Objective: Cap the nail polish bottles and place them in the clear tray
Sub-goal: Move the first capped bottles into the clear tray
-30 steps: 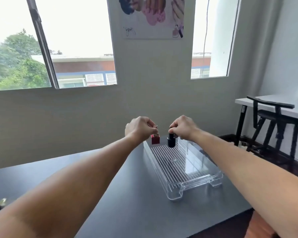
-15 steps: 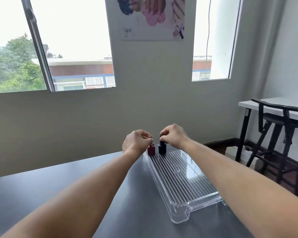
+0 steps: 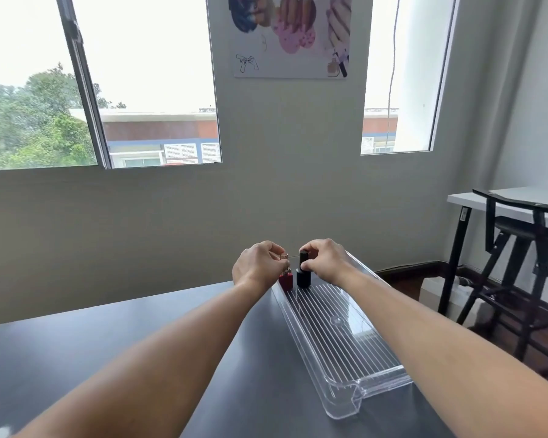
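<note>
A red nail polish bottle [image 3: 285,281] and a black nail polish bottle [image 3: 303,277] stand side by side at the far end of the clear ribbed tray [image 3: 339,330]. My left hand [image 3: 259,266] pinches the cap of the red bottle from above; the cap looks clear or pale. My right hand [image 3: 325,260] grips the black cap on the black bottle with thumb and fingers. Both forearms stretch out over the dark table [image 3: 114,349]. Whether the bottles stand inside the tray or just at its far edge is hard to tell.
The tray lies lengthwise on the right part of the table, its near handle [image 3: 348,403] close to the table's front edge. A wall with windows stands behind. A white desk [image 3: 519,200] and a black chair [image 3: 525,248] are at the right.
Both hands have lowered the two bottles from above the tray down to its far end. The view has tilted, so the tray now appears longer and closer.
</note>
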A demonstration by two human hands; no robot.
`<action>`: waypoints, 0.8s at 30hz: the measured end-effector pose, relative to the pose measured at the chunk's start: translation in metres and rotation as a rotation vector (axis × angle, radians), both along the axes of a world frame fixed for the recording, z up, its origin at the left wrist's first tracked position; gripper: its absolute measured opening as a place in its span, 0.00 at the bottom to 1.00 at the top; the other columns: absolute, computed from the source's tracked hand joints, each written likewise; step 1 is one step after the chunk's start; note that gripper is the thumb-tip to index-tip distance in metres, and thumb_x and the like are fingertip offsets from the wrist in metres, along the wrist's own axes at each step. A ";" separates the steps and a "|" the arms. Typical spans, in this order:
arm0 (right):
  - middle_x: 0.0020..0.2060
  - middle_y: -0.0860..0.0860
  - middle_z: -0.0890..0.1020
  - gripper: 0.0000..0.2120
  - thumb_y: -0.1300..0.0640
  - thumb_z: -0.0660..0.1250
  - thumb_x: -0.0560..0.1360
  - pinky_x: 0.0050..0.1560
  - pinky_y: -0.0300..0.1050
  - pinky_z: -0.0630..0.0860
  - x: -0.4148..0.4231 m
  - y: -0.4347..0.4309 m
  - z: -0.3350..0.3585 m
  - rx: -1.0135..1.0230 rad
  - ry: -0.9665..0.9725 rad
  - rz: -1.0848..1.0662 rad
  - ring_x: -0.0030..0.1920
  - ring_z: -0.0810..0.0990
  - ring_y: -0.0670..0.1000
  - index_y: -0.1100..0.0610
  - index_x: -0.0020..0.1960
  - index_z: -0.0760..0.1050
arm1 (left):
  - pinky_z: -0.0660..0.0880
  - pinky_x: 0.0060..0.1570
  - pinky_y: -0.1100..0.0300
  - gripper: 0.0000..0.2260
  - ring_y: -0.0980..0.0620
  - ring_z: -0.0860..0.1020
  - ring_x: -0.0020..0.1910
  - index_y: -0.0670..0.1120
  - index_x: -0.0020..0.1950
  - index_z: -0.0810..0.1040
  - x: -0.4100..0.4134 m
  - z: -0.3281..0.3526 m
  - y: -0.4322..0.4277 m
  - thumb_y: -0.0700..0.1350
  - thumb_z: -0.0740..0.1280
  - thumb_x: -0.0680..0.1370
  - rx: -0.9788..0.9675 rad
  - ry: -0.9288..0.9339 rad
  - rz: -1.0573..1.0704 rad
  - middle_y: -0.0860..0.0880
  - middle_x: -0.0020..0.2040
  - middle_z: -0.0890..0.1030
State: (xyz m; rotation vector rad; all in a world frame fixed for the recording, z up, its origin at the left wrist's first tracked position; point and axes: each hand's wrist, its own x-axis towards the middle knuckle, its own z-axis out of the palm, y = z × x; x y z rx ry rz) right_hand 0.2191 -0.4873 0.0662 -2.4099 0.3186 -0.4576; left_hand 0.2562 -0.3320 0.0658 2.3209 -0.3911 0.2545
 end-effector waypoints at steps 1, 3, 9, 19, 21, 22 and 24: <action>0.47 0.49 0.83 0.14 0.58 0.74 0.66 0.50 0.40 0.74 0.000 0.000 0.000 -0.002 -0.001 -0.001 0.52 0.79 0.52 0.50 0.51 0.81 | 0.76 0.47 0.59 0.05 0.56 0.79 0.50 0.58 0.45 0.80 0.000 0.000 0.000 0.52 0.70 0.70 0.001 -0.001 0.000 0.60 0.42 0.82; 0.48 0.50 0.83 0.15 0.58 0.74 0.66 0.49 0.39 0.73 0.000 0.000 -0.001 -0.004 0.000 -0.002 0.52 0.79 0.52 0.50 0.52 0.81 | 0.76 0.48 0.59 0.05 0.56 0.79 0.50 0.58 0.45 0.79 -0.001 0.000 0.000 0.52 0.70 0.70 -0.001 0.001 0.000 0.60 0.43 0.82; 0.43 0.47 0.81 0.21 0.60 0.75 0.66 0.54 0.41 0.74 -0.004 0.000 0.000 0.028 0.015 -0.013 0.53 0.80 0.50 0.53 0.58 0.78 | 0.76 0.51 0.57 0.13 0.56 0.78 0.52 0.59 0.54 0.79 -0.004 0.003 0.003 0.52 0.70 0.70 -0.034 0.012 -0.016 0.61 0.46 0.82; 0.60 0.52 0.80 0.20 0.46 0.67 0.73 0.65 0.52 0.70 -0.082 0.046 0.037 -0.131 -0.020 -0.036 0.63 0.76 0.55 0.51 0.63 0.75 | 0.60 0.66 0.50 0.18 0.49 0.67 0.69 0.60 0.62 0.76 -0.057 0.054 0.093 0.58 0.69 0.72 0.328 -0.054 -0.057 0.50 0.67 0.72; 0.59 0.52 0.81 0.18 0.46 0.67 0.72 0.63 0.52 0.71 -0.104 0.073 0.042 -0.179 -0.001 0.029 0.61 0.77 0.55 0.49 0.61 0.76 | 0.60 0.67 0.50 0.18 0.49 0.66 0.69 0.60 0.62 0.75 -0.079 0.063 0.131 0.58 0.69 0.72 0.388 -0.063 -0.064 0.50 0.69 0.71; 0.59 0.51 0.81 0.18 0.46 0.67 0.72 0.64 0.52 0.70 -0.115 0.089 0.043 -0.207 0.022 0.074 0.62 0.76 0.55 0.49 0.61 0.76 | 0.61 0.68 0.50 0.18 0.50 0.66 0.69 0.60 0.62 0.75 -0.091 0.067 0.152 0.58 0.69 0.72 0.407 -0.066 -0.056 0.51 0.69 0.70; 0.64 0.51 0.78 0.20 0.47 0.67 0.73 0.67 0.52 0.66 -0.132 0.122 0.042 -0.253 0.066 0.174 0.66 0.73 0.54 0.49 0.64 0.74 | 0.63 0.68 0.51 0.19 0.50 0.67 0.69 0.60 0.62 0.75 -0.113 0.073 0.189 0.58 0.69 0.72 0.432 -0.074 -0.038 0.50 0.69 0.70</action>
